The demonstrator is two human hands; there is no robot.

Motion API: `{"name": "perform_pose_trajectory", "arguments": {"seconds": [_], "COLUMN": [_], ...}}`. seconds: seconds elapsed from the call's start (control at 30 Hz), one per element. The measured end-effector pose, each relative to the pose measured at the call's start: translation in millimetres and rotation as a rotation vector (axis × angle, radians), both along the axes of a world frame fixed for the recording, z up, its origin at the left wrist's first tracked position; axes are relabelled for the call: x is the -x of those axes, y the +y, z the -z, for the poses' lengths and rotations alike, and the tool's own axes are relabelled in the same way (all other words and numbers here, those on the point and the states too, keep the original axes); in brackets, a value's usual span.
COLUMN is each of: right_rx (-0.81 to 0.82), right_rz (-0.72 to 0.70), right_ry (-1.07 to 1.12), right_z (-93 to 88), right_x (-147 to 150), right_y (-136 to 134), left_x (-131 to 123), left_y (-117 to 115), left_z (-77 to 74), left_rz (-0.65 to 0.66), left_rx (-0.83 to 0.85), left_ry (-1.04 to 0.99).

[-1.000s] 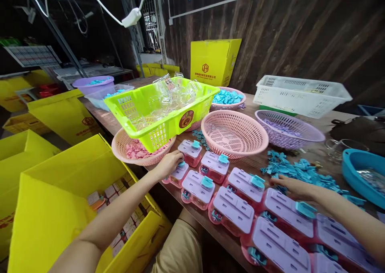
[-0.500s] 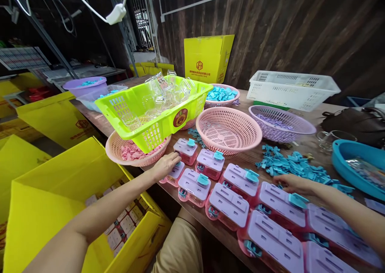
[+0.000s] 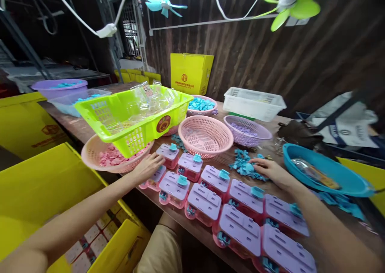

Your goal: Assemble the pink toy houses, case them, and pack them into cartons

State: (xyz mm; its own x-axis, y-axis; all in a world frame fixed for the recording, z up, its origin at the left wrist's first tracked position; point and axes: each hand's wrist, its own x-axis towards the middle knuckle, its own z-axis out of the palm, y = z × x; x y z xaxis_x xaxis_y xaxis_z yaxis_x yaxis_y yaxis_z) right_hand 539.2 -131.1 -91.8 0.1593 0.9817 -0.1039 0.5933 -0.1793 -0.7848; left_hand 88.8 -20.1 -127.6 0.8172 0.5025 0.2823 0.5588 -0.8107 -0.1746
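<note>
Two rows of pink boxes with lilac lids (image 3: 240, 229) run along the table's front edge. Several lids carry a blue clip (image 3: 182, 180). My left hand (image 3: 148, 166) rests on the box at the left end of the front row, fingers bent over its lid; what lies under them is hidden. Over a loose pile of blue pieces (image 3: 242, 162) behind the boxes, my right hand (image 3: 270, 172) has thumb and fingers close together at a light blue piece (image 3: 249, 168).
A green basket (image 3: 144, 126) of clear plastic parts overlaps a pink basket (image 3: 90, 154) of pink pieces. Behind the boxes stand an empty pink basket (image 3: 206, 134), a purple basket (image 3: 248, 132) and a blue tray (image 3: 327, 176). An open yellow carton (image 3: 57, 185) is at lower left.
The view has turned right and up. My right hand has moved along the blue pile, and a light blue piece now shows at its fingertips. My left hand stays on the same box.
</note>
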Motion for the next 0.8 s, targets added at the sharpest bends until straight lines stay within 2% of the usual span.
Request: {"name": "perform_pose_trajectory", "arguments": {"seconds": [0.07,0.13,0.23,0.33,0.4,0.47,0.6,0.8], "right_rx": [0.004,0.012,0.054,0.143,0.178,0.184,0.205,0.278], "right_rz": [0.066,0.091,0.043,-0.06,-0.058,-0.003,0.062,0.047], "right_ry": [0.159,0.345,0.593,0.726,0.788,0.863,1.015,1.053], "right_z": [-6.5,-11.4,-17.0,-19.2,-17.9,-14.6,-5.1,9.7], "right_x": [13.2,31.2,67.5,106.5,126.7,139.6,149.2,151.9], "right_y": [-11.7,-19.7,-26.6,-33.3,-38.8,-44.0,-50.6,-49.5], "left_x": [-10.6,-32.7,-81.2,-126.5,-145.0,-153.5,-154.1,-152.2], "left_y": [-9.4,-24.8,-54.2,-75.5,-80.9,-81.6,-83.0,-90.8], "left_z": [-4.8,-10.8,-24.4,-38.1,-42.0,-40.4,-29.6,-24.0], "left_rz": [-0.038,-0.013,0.21,0.488,0.57,0.547,0.451,0.494], "left_rx": [-0.071,-0.09,0.06,0.292,0.406,0.476,0.546,0.602], "left_ry": [-0.13,-0.297,-0.483,-0.489,-0.483,-0.545,-0.674,-0.594]}}
